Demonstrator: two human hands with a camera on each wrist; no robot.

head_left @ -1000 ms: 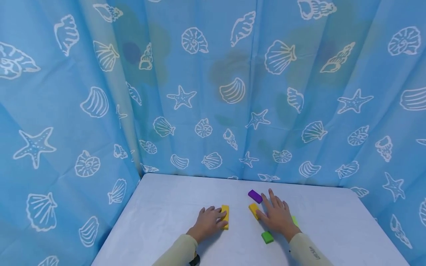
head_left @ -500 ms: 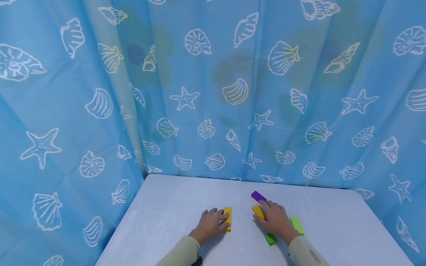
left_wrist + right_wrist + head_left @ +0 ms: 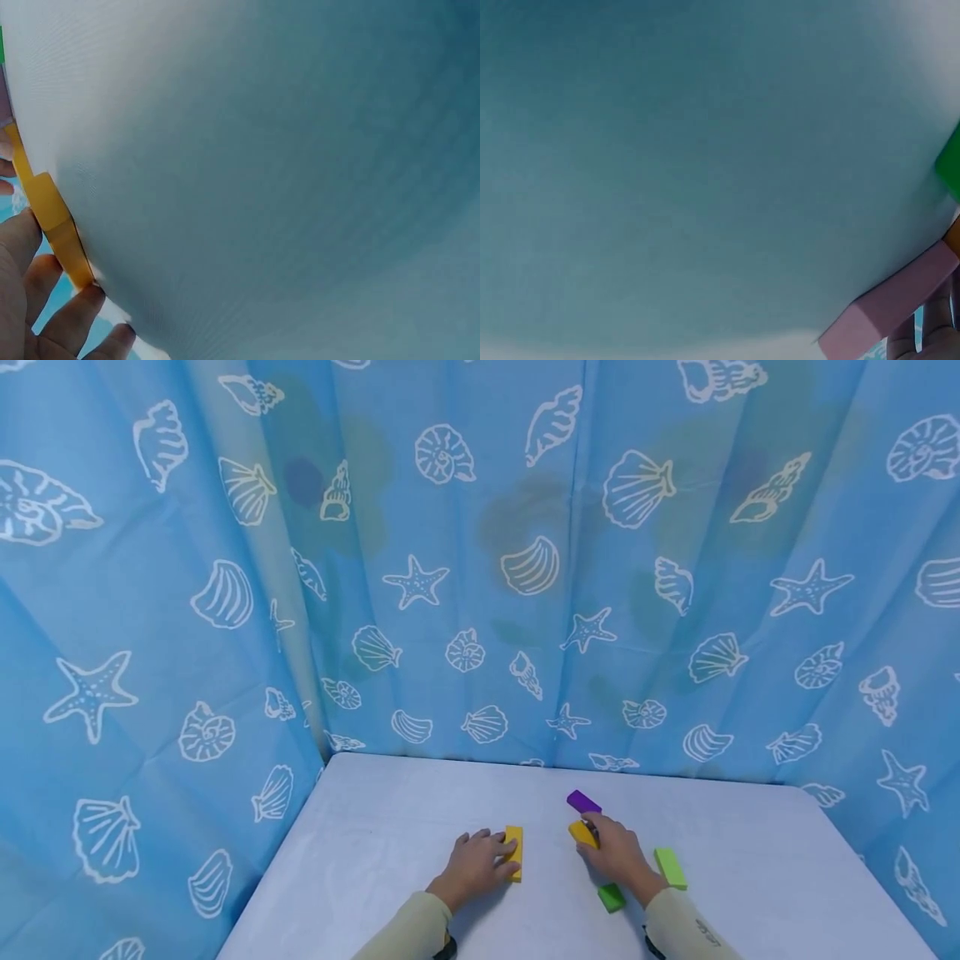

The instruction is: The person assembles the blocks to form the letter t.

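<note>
My left hand holds a long yellow block lying on the white table, thumb at its near end and fingertips along its far part. In the left wrist view those fingertips rest against the yellow block's side. To the right, my right hand is curled over a second yellow block, thumb and index finger at its edges. A purple block lies just beyond that hand. The right wrist view has a mauve-looking block by the right fingers; the head view hides it.
A dark green block lies below the right hand, near the wrist. Right of that hand is a light green block. Behind the table hangs a blue shell-patterned curtain.
The right hand has drawn down from the purple block, and its spread fingers have curled in at the second yellow block. The left hand keeps its hold; the view shifted slightly.
</note>
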